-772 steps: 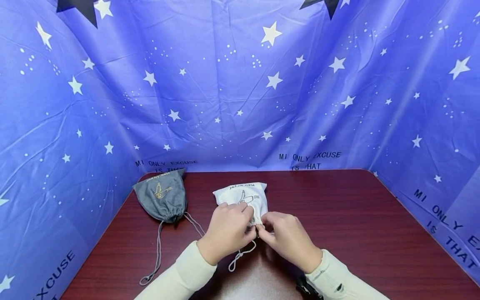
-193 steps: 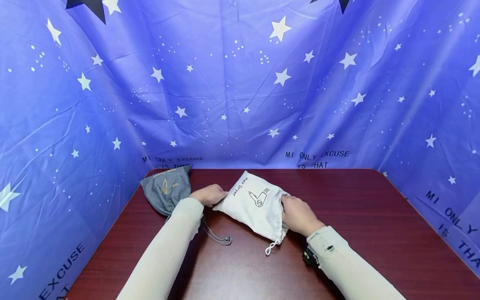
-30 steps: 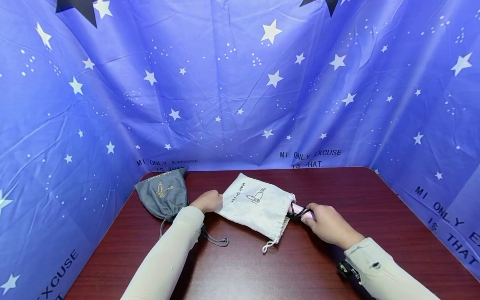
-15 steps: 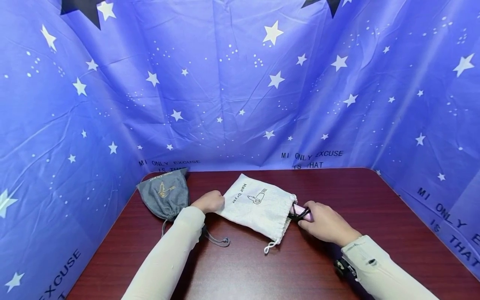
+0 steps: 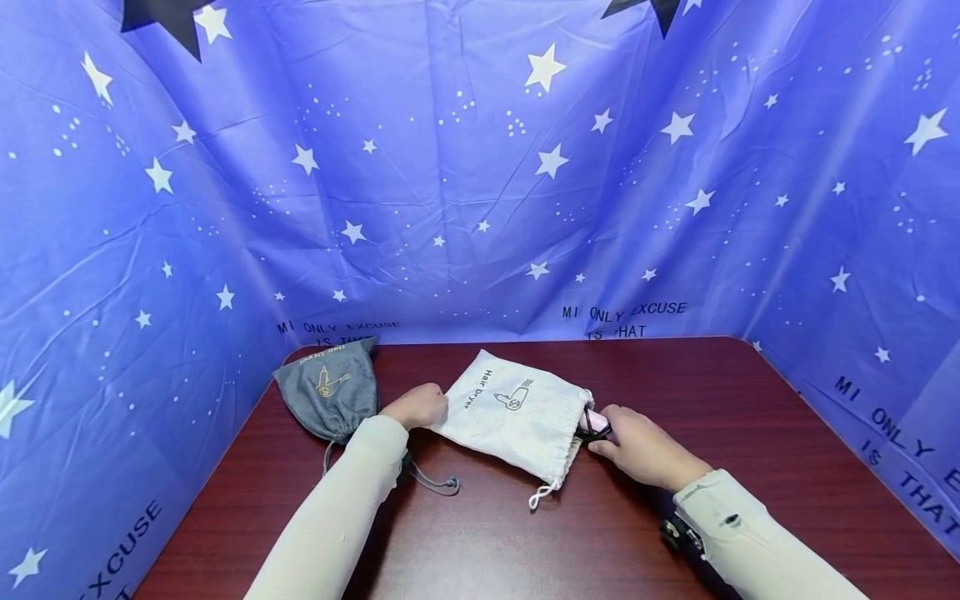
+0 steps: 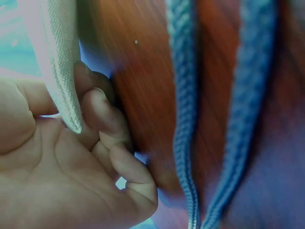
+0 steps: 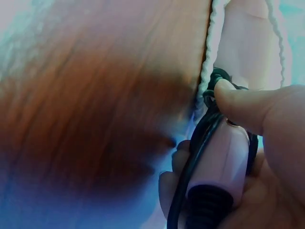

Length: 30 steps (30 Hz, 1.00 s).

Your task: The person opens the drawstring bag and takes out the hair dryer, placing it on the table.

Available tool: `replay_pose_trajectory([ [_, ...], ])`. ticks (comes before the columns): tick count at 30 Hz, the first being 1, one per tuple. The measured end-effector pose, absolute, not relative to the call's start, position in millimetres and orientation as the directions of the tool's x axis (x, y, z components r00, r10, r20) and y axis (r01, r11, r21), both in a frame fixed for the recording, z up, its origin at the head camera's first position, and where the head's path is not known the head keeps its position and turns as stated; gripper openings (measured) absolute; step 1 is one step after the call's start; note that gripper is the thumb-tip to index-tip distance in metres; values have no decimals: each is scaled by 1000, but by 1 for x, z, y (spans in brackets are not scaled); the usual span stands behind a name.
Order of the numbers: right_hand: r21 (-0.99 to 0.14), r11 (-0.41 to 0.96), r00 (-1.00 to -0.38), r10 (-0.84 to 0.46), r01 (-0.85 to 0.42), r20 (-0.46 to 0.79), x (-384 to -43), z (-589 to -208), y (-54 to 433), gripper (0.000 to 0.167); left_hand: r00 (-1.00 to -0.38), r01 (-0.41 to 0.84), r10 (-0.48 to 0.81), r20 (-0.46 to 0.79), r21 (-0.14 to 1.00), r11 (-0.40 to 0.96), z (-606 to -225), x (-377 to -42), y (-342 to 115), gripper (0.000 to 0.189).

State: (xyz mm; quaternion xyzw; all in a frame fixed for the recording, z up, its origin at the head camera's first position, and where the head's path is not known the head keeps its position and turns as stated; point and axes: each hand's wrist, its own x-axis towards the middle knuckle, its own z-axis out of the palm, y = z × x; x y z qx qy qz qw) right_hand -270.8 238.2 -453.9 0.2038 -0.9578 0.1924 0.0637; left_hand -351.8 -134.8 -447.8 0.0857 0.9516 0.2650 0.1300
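A white drawstring bag (image 5: 517, 417) printed "Hair Dryer" lies on the table, its mouth facing right. My left hand (image 5: 417, 406) pinches the bag's left corner; in the left wrist view the white cloth (image 6: 59, 62) runs between thumb and curled fingers. At the mouth, my right hand (image 5: 648, 446) grips the pink handle of a hair dryer (image 5: 595, 421), the rest of which is hidden in the bag. A black cord (image 7: 190, 162) is wound round the handle (image 7: 219, 157), and my thumb presses on it in the right wrist view.
A grey drawstring bag (image 5: 330, 387) with a gold hair dryer print lies at the back left, beside my left forearm. Its grey cord (image 5: 435, 482) trails across the dark red table (image 5: 495, 542). Blue star-printed cloth (image 5: 450, 183) encloses the back and sides.
Over the last second my right hand has moved slightly left, and less of the pink handle shows outside the bag. My left hand still holds the corner. Earlier, both hands were at the white bag's gathered mouth.
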Motion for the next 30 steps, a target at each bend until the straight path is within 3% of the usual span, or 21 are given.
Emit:
replay_pose_trajectory([
  [30, -385, 809, -895, -383, -444, 227, -268, -457, 249, 25, -959, 86, 219, -181, 550, 831, -448, -350, -134, 26],
])
